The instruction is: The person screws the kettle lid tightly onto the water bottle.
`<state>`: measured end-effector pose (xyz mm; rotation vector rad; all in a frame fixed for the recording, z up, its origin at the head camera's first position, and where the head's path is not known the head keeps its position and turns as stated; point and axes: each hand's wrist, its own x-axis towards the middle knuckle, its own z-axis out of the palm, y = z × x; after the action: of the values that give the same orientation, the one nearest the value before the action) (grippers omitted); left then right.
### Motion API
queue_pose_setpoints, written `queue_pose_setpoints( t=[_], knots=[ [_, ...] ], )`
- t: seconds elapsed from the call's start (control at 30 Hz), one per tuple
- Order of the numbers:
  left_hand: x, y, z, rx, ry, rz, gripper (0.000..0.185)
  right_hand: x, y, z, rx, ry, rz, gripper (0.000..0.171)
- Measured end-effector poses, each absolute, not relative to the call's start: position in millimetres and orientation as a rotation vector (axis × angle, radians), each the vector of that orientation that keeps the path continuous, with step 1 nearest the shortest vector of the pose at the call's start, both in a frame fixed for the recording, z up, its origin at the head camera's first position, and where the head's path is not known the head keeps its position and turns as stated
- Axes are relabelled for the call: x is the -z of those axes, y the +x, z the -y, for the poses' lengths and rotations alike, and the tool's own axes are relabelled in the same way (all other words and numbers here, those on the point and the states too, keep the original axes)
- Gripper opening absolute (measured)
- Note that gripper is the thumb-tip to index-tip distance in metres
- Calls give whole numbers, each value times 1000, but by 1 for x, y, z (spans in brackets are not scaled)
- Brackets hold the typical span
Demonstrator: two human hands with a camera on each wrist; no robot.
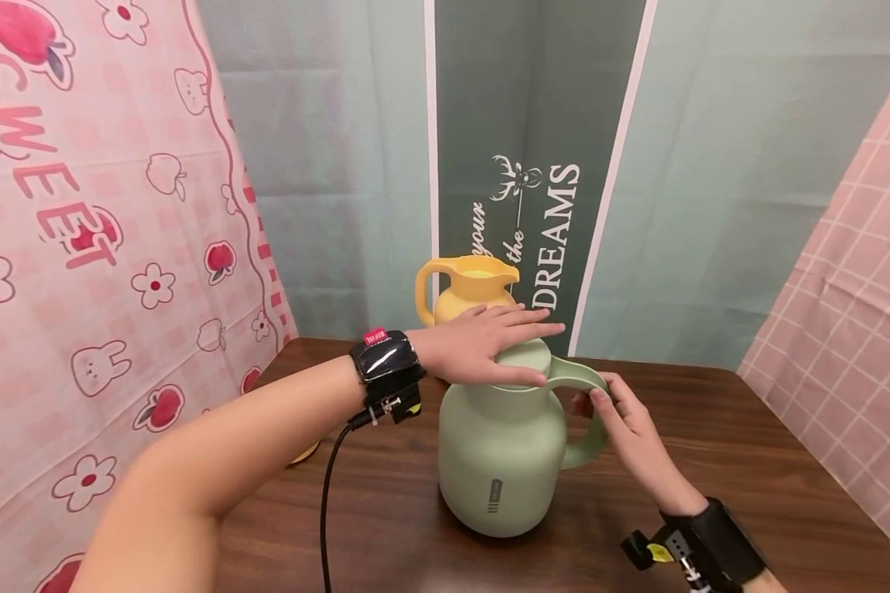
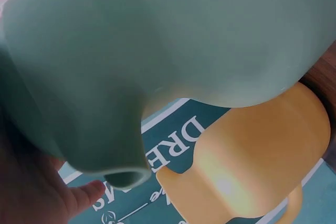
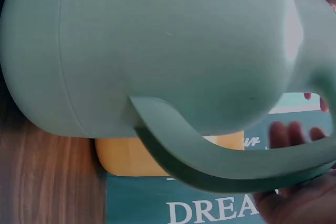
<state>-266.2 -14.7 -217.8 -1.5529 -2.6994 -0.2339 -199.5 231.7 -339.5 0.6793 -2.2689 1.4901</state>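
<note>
My left hand (image 1: 482,346) lies flat on the green jug's (image 1: 500,453) lid (image 1: 522,362), table centre; my right hand (image 1: 630,432) curls round its handle (image 1: 589,412) at 3 o'clock. Bracing step; next needs a firm lid twist.

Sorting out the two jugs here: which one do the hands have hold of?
The green jug in front: the left hand lies flat on its lid, the right hand curls round its handle. The yellow jug stands untouched behind.

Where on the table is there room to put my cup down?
Bare table lies right of the green jug, toward the pink checked cloth, and in front of the jug by the near edge. It is crowded behind, where the yellow jug stands close, and at the left, where the left hand reaches across.
</note>
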Motion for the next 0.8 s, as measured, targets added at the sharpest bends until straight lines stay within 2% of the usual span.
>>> queue_pose_setpoints(
  t=[0.33, 0.8],
  knots=[
    [218, -270, 16, 215, -1549, 2761, 51, 343, -202, -229, -1504, 667, 2208, 13],
    [225, -279, 44, 403, -1444, 2769, 49, 344, -203, -227, -1485, 624, 2218, 13]
  ],
)
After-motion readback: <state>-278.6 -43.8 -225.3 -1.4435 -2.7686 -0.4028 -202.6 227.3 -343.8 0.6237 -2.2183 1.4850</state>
